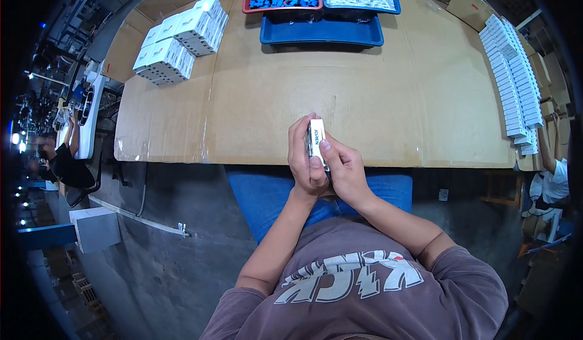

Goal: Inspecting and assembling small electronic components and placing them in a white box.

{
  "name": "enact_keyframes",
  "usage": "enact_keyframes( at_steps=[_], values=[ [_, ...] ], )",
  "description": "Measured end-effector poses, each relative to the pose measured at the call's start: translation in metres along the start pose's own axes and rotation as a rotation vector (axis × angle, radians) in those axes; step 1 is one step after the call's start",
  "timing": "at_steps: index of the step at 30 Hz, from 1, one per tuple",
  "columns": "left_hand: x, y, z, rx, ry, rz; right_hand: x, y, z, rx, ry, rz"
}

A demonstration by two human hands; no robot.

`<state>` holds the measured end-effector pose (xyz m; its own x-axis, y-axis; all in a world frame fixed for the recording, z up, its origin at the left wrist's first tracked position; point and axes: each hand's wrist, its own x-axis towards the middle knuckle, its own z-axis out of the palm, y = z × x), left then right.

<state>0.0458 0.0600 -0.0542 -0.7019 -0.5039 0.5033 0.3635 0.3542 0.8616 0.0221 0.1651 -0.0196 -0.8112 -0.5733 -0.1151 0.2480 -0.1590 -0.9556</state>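
Both hands hold one small white box upright, just over the near edge of the cardboard-covered table. Dark green print runs along the box's narrow face. My left hand wraps its left side, with the thumb lying over the lower end. On the other side my right hand grips it, thumb pressed on the face. The fingers hide most of the box, so I cannot tell whether its ends are closed.
White boxes stand stacked at the far left; long stacks of white cartons line the right edge. At the back are a red tray of blue parts, a blue tray of white pieces and another blue tray. People work at both sides.
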Motion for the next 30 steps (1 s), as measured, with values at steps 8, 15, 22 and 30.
enact_keyframes(
  at_steps=[8,15,22,30],
  values=[
    [-0.006,-0.005,0.003,-0.045,0.03,0.034,-0.006,0.0,0.003,-0.097,0.019,-0.08],
    [-0.005,-0.007,0.001,-0.098,0.03,-0.092,0.007,0.002,-0.002,-0.118,-0.031,-0.049],
    [0.0,-0.012,-0.004,-0.124,-0.098,-0.209,0.02,-0.014,-0.042,-0.162,-0.222,0.144],
    [-0.003,0.012,0.005,-0.806,-0.111,-1.03,0.032,-0.002,-0.07,-0.958,-0.23,-0.6]
  ],
)
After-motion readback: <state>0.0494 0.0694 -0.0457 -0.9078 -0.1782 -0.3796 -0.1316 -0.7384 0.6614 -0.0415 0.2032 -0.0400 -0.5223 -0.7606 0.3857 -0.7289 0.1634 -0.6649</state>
